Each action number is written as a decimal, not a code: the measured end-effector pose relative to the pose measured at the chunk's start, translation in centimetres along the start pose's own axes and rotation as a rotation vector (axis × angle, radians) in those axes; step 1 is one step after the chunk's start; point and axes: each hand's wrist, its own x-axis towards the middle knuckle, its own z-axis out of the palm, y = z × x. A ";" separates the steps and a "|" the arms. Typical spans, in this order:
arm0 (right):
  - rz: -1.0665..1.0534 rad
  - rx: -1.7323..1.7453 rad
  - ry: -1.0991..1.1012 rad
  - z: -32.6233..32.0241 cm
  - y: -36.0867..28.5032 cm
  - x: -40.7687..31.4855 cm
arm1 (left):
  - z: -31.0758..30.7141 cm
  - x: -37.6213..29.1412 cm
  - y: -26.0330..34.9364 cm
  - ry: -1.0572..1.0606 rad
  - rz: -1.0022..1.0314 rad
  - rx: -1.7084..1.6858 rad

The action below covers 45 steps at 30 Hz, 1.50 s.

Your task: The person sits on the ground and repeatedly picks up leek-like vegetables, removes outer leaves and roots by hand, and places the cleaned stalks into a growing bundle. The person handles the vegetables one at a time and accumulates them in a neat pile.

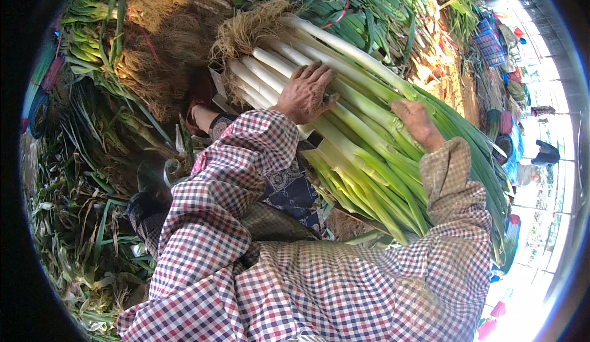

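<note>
A large pile of long green onions lies slantwise before me, white stalks and matted roots at the upper left, green leaves towards the lower right. My left hand rests flat across the white and pale green stalks, fingers spread a little. On the green part of the stalks lies my right hand, its fingers curled over them; whether it grips any is unclear, and its fingertips are slightly blurred. Both my sleeves are checked cloth. Under the stalks a flat support shows only in small parts.
Further onions with root clumps lie at the upper left, and leafy bundles with red ties behind the pile. Loose leaves and trimmings cover the ground at left. A blue crate stands at the far right.
</note>
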 end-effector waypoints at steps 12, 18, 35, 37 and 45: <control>-0.378 -0.522 0.248 1.6 -2.2 -2.1 | -0.6 0.4 1.0 -0.046 -0.035 -0.032; -0.133 -0.549 0.199 -4.0 1.7 3.6 | -0.2 0.1 1.2 0.040 -0.016 0.010; 0.065 -0.540 -0.156 -0.9 3.7 7.2 | -0.3 0.5 1.2 0.032 -0.009 -0.036; 0.052 -0.658 -0.092 0.2 0.6 5.2 | -0.3 0.3 1.0 0.029 -0.032 -0.035; 0.131 -0.668 -0.091 0.4 -1.1 4.8 | 0.8 -0.1 0.5 0.037 -0.067 -0.002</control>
